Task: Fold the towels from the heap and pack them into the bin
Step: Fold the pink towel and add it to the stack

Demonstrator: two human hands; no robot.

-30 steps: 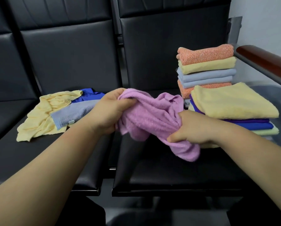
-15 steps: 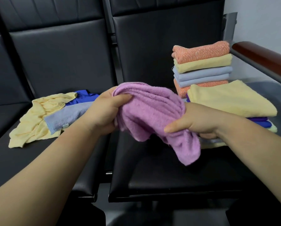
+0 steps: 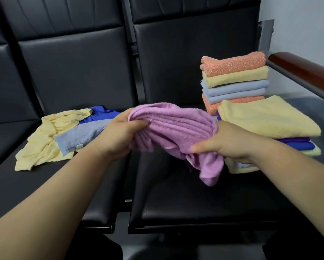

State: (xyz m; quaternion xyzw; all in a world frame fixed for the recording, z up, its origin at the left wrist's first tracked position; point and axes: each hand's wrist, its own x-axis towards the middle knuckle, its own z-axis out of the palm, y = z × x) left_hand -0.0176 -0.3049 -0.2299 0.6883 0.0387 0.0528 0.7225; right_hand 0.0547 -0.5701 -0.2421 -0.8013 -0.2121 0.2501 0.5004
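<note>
1. Two bare forearms come in from the near edge, over a pair of black padded seats: left seat [image 3: 44,184], right seat [image 3: 185,203]
2. Left hand [image 3: 118,136] grips one bunched end of a lilac towel [image 3: 172,130], with the thumb over the near side and the fingers curled round behind
3. Right hand [image 3: 226,145] grips the other end, fingers curled into the cloth, thumb pointing left
4. The lilac towel is held in the air above the right seat, arched between the hands and crumpled, with a loose tail hanging below the right hand
5. The heap lies on the left seat, just left of the left hand: a rumpled yellow towel [image 3: 42,145], a light blue towel [image 3: 80,136] lying over it (small white label at its near corner), and a royal blue cloth [image 3: 99,114] at the far side
6. On the right of the right seat is a low folded pile [image 3: 266,117]: yellow on top, purple, blue and pale green beneath, its near corner hidden by the right wrist
7. Behind it, against the seat back, stands a taller folded stack [image 3: 234,62]: orange, yellow, two grey-blue layers, orange at the bottom
8. Far right: a wood-topped armrest [image 3: 303,70], with a pale wall [image 3: 298,25] beyond
</note>
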